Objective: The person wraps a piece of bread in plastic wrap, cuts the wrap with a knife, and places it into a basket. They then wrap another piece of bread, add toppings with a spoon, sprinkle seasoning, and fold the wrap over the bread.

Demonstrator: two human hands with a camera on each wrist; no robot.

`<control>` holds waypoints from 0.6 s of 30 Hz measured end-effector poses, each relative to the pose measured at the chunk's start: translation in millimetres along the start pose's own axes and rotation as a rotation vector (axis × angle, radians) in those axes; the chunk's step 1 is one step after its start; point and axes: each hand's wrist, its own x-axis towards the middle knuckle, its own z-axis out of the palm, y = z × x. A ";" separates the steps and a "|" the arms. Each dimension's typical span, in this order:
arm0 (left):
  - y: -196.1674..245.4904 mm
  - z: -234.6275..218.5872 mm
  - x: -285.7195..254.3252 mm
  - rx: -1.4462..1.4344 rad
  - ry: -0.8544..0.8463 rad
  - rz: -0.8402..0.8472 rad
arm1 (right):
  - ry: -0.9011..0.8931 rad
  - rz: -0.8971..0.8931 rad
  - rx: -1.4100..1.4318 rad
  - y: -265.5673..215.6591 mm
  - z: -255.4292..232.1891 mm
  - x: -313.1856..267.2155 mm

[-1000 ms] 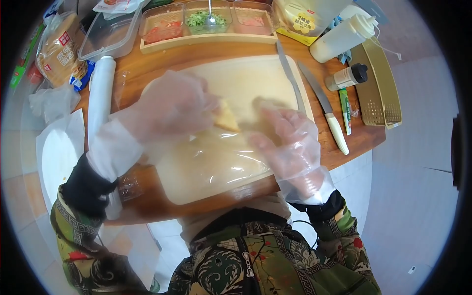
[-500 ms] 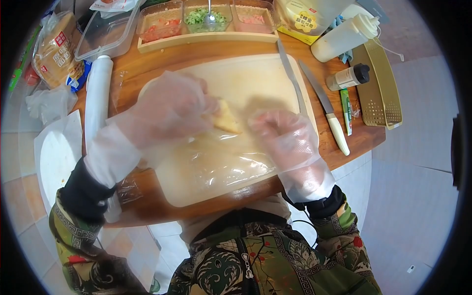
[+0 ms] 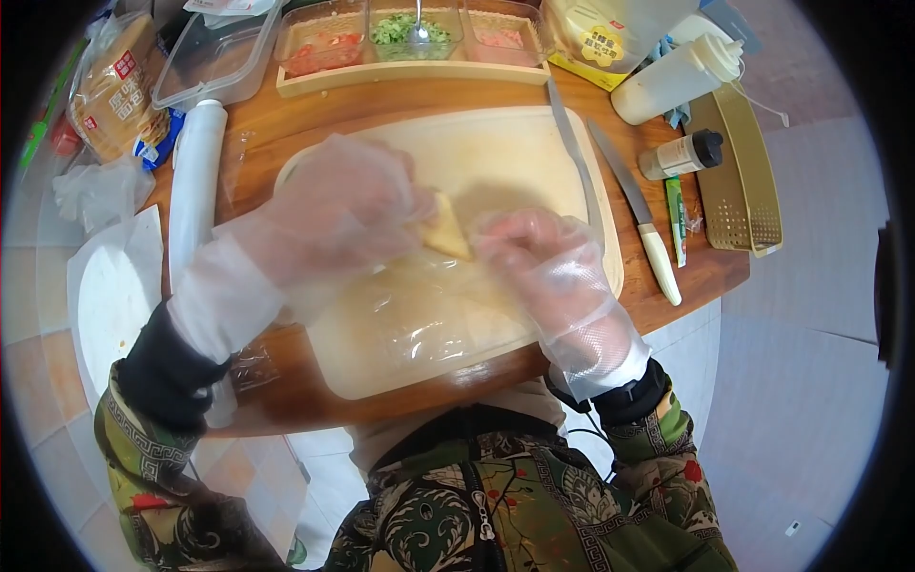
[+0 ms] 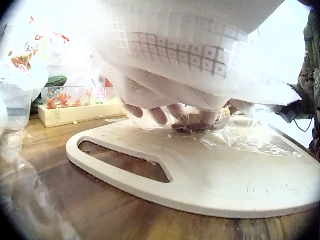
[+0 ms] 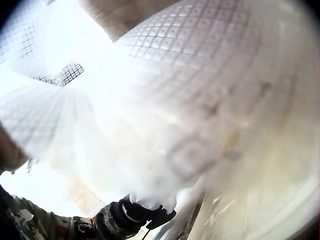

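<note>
A pale wedge of bread [image 3: 444, 229], crust showing brown in the left wrist view, is held low over the white cutting board [image 3: 515, 143]. My left hand [image 3: 343, 200], in a loose clear plastic glove, grips the wedge from its left side. Clear plastic wrap [image 3: 429, 329] lies wrinkled under and in front of the bread. My gloved right hand [image 3: 553, 267] is at the wedge's right corner, with curled fingers and thumb pinching the wrap beside it. Gloves cover much of both wrist views; the left wrist view shows fingertips [image 4: 159, 116] around the bread [image 4: 200, 121].
Two knives lie at the right: one on the board's edge [image 3: 572, 143], one with a white handle [image 3: 660, 267]. A wrap roll [image 3: 195, 181] lies left. Behind stand a wooden tray [image 3: 419, 74] of chopped fillings, bagged bread [image 3: 119, 95], a squeeze bottle [image 3: 667, 84] and a basket [image 3: 743, 181].
My right hand's fingers have curled together and moved left to the bread's corner. The left hand keeps its grip, with the wedge in nearly the same place.
</note>
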 end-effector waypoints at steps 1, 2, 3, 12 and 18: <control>0.4 -0.2 0.4 0.000 0.000 0.000 | -0.001 0.000 0.000 0.1 0.6 0.5; 1.0 -0.4 0.6 -0.009 -0.007 -0.018 | 0.002 -0.045 -0.054 -0.1 1.5 1.4; 1.6 -0.6 0.8 -0.019 -0.015 -0.035 | 0.004 -0.090 -0.108 -0.3 2.5 2.3; 1.7 1.0 1.3 -0.039 -0.008 -0.069 | 0.051 -0.295 -0.406 -10.5 11.7 3.8; 7.4 0.7 3.2 -0.025 0.017 -0.128 | 0.051 -0.553 -0.595 -11.5 16.1 2.6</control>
